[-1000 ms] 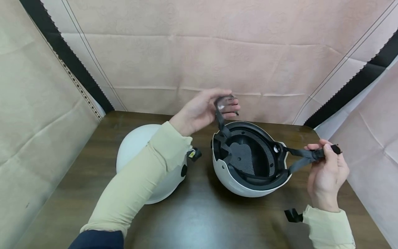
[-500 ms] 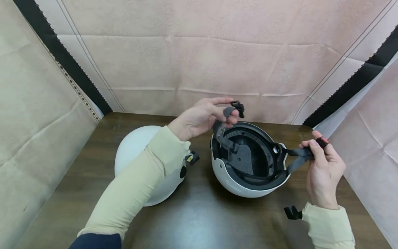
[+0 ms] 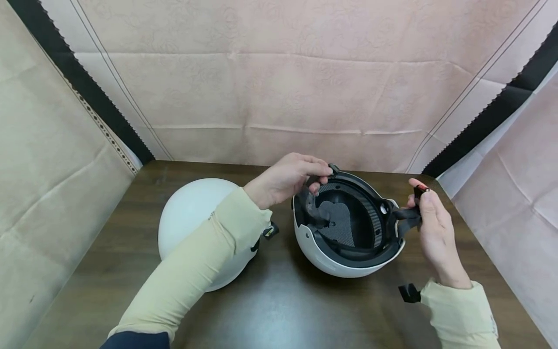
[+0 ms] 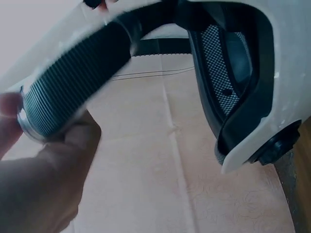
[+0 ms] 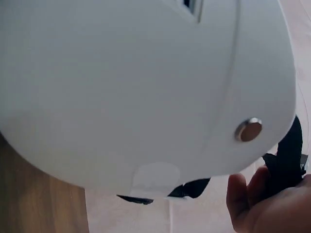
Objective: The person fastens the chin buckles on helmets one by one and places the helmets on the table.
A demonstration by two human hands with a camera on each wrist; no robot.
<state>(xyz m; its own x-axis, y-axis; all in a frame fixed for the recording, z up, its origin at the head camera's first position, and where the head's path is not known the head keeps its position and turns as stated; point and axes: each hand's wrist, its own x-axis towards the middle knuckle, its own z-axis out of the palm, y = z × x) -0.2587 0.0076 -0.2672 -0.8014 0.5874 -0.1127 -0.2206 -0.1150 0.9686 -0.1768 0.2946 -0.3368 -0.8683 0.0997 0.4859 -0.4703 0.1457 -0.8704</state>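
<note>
A white helmet (image 3: 322,259) lies upside down on the table, its black padded inside facing up. My left hand (image 3: 292,179) pinches one chin strap by its black buckle (image 3: 333,169), just above the far left rim. In the left wrist view that strap bears a ribbed dark pad (image 4: 73,77), blurred. On the other side, my right hand (image 3: 433,228) holds the opposite strap (image 3: 406,216), with a red and black clip (image 3: 420,190) sticking up between thumb and fingers. The shell (image 5: 121,97) fills most of the right wrist view, a round metal rivet (image 5: 249,130) on it.
Left of it sits a second white helmet (image 3: 187,213), dome up, partly hidden under my left sleeve (image 3: 196,261). Both stand on a brown wooden table (image 3: 279,315). Pale cloth walls (image 3: 279,87) rise behind and at both sides.
My left hand has come down to the helmet's rim with the strap and buckle. My right hand has moved left toward the helmet, and its strap has gone slacker. The helmet has barely moved.
</note>
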